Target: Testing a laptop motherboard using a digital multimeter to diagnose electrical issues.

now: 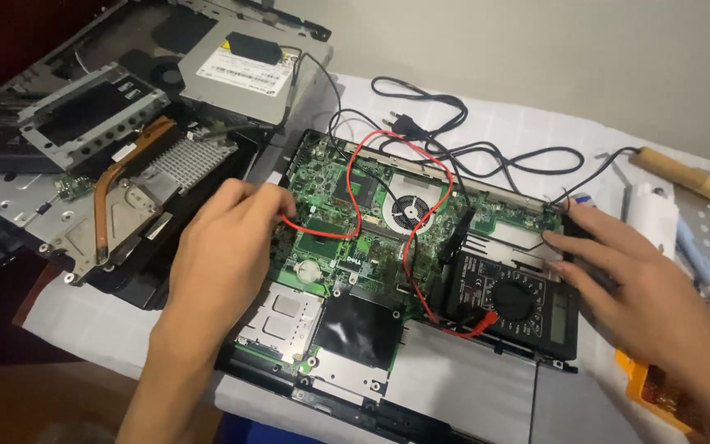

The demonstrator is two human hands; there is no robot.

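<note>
A green laptop circuit board (347, 222) lies flat in its open black case at the scene's middle, a round fan near its far right. A red probe lead (355, 177) loops over the board from the left, where the left hand (223, 247) pinches it, to a black multimeter (511, 300) lying flat on the case's right side. The right hand (618, 279) rests its fingertips at the meter's far right edge.

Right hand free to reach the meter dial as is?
Probably yes. The right hand rests at the far edge of the black multimeter, and its dial lies bare beside the fingers; only the red lead loops past the meter's other side.
</note>
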